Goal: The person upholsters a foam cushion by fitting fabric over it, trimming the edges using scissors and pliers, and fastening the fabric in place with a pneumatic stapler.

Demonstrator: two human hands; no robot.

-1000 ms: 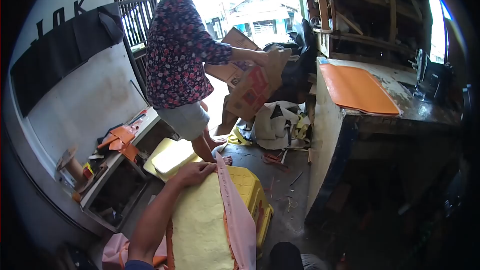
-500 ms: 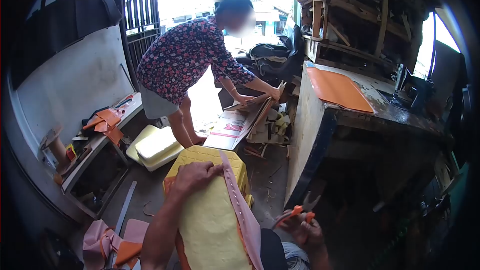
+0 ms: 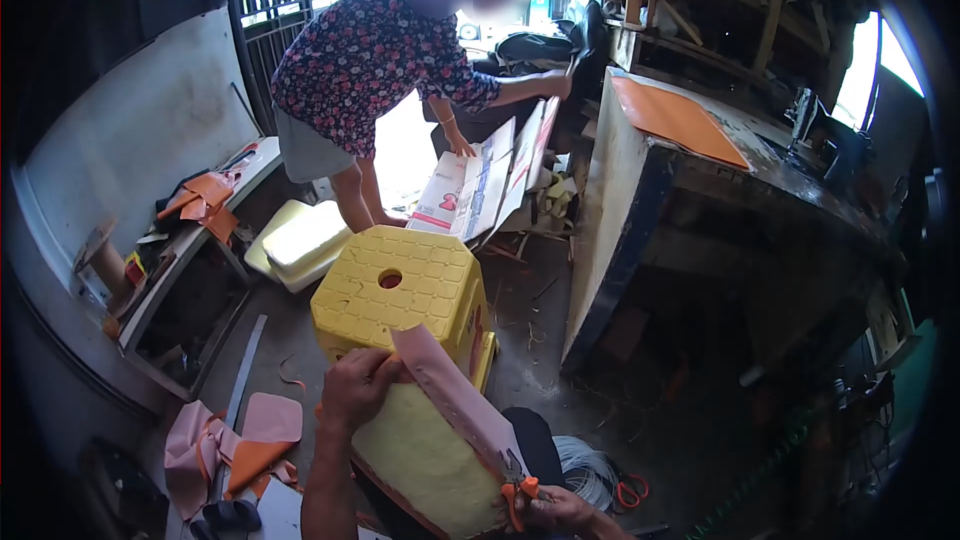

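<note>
A yellow foam pad lies close in front of me, with a pink strip of cover material along its right edge and orange showing at its border. My left hand is closed at the pad's far corner, fingers pinching the edge by the strip's far end. Orange-handled pliers are in my right hand, which is wrapped round the handles. Their jaws are at the near part of the strip; whether they grip anything is too small to tell.
A yellow stool stands just beyond the pad. Coiled wire and red-handled scissors lie at right; pink and orange scraps at left. A person bends over cardboard. A workbench bears a sewing machine.
My right hand has brought the pliers left, onto the strip's near part. The pad and my left hand have come nearer, uncovering the stool top. The other person has spread the cardboard wider.
</note>
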